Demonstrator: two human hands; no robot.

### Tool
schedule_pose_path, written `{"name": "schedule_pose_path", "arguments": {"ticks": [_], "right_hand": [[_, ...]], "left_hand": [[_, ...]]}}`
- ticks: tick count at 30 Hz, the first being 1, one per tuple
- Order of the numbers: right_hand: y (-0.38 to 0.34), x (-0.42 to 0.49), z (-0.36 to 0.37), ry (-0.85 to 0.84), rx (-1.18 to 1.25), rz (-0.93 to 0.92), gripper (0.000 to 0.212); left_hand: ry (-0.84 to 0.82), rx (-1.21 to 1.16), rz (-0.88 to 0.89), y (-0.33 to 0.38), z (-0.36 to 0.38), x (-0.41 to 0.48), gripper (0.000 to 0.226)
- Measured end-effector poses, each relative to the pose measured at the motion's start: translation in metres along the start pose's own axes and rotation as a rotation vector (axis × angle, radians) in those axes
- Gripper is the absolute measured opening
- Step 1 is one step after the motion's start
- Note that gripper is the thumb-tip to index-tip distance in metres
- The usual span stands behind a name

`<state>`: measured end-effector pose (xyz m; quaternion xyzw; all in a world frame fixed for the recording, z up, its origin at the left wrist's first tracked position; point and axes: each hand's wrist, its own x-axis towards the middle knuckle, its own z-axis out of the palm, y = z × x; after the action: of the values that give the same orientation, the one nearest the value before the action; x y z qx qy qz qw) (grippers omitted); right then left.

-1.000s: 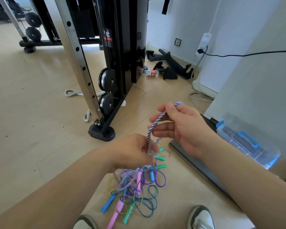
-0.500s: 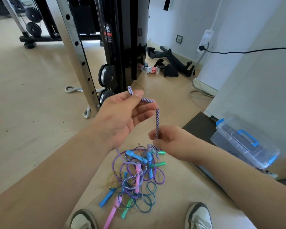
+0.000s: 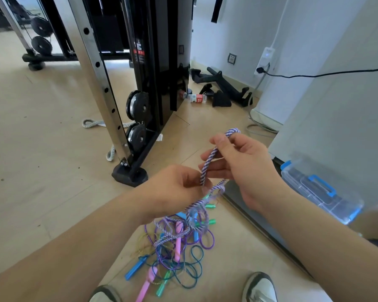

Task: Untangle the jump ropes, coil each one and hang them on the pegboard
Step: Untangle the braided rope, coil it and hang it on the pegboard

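Left hand (image 3: 175, 189), right hand (image 3: 246, 168) pinching striped rope (image 3: 209, 159), possibly laminate floor (image 3: 42, 138)

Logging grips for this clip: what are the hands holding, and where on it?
Both hold the purple-and-white braided rope: right hand pinches a bend up top, left hand pinches it lower down; the rest trails into the tangle.

A black gym machine (image 3: 162, 62) with a perforated steel upright (image 3: 100, 83) stands on the pale floor (image 3: 42, 127), and a grey rope (image 3: 92, 123) lies by its foot. Behind it a plastic bottle (image 3: 195, 98) lies on its side near black bar attachments (image 3: 227, 88) (beside the wall). To the right sits a clear storage box (image 3: 321, 192) with a blue handle.
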<state>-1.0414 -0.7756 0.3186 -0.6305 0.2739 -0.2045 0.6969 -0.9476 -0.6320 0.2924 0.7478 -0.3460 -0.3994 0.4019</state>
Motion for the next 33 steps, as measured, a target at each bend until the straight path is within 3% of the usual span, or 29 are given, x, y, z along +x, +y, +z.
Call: {"name": "schedule_pose_path", "arguments": {"ticks": [3, 10, 13, 15, 17, 19, 20, 21, 23, 26, 28, 29, 33], "right_hand": [[0.002, 0.007, -0.005, 0.002, 0.077, 0.07, 0.03], [0.035, 0.005, -0.021, -0.55, -0.553, 0.194, 0.038], [0.041, 0.0, -0.023, -0.636, -0.797, 0.158, 0.017], [0.042, 0.0, -0.021, -0.559, -0.879, 0.137, 0.018], [0.039, 0.002, -0.015, -0.399, -0.681, 0.139, 0.02], [0.03, 0.004, -0.01, -0.222, -0.43, 0.089, 0.019], [0.025, 0.004, -0.007, -0.168, -0.321, 0.071, 0.018], [0.02, 0.003, -0.004, -0.142, -0.226, 0.058, 0.017], [0.012, 0.003, -0.001, -0.132, -0.138, 0.04, 0.018], [0.003, 0.006, 0.002, -0.093, -0.034, 0.04, 0.02], [0.0, 0.009, 0.002, -0.064, 0.017, 0.043, 0.023], [0.001, 0.011, 0.001, -0.073, 0.016, 0.051, 0.026], [0.023, 0.018, -0.01, -0.146, -0.154, 0.159, 0.049]], "left_hand": [[0.184, 0.07, 0.068, 0.003, -0.001, 0.002, 0.023], [0.493, -0.499, 0.09, 0.023, -0.011, 0.003, 0.025], [0.564, -0.822, 0.06, 0.027, -0.025, 0.007, 0.025], [0.515, -0.972, 0.008, 0.026, -0.033, 0.01, 0.032], [0.396, -0.899, -0.113, 0.02, -0.034, 0.012, 0.038], [0.24, -0.67, -0.175, 0.01, -0.028, 0.012, 0.026], [0.128, -0.527, -0.169, 0.004, -0.022, 0.011, 0.034], [0.012, -0.389, -0.151, 0.001, -0.016, 0.009, 0.041], [-0.129, -0.138, -0.115, -0.002, -0.003, 0.005, 0.032], [-0.102, 0.266, -0.085, -0.014, 0.007, 0.008, 0.004], [-0.023, 0.484, -0.066, -0.018, 0.007, 0.01, 0.026], [0.016, 0.442, -0.055, -0.015, 0.007, 0.009, 0.03], [0.216, -0.215, -0.022, 0.012, 0.004, 0.011, 0.025]]}}
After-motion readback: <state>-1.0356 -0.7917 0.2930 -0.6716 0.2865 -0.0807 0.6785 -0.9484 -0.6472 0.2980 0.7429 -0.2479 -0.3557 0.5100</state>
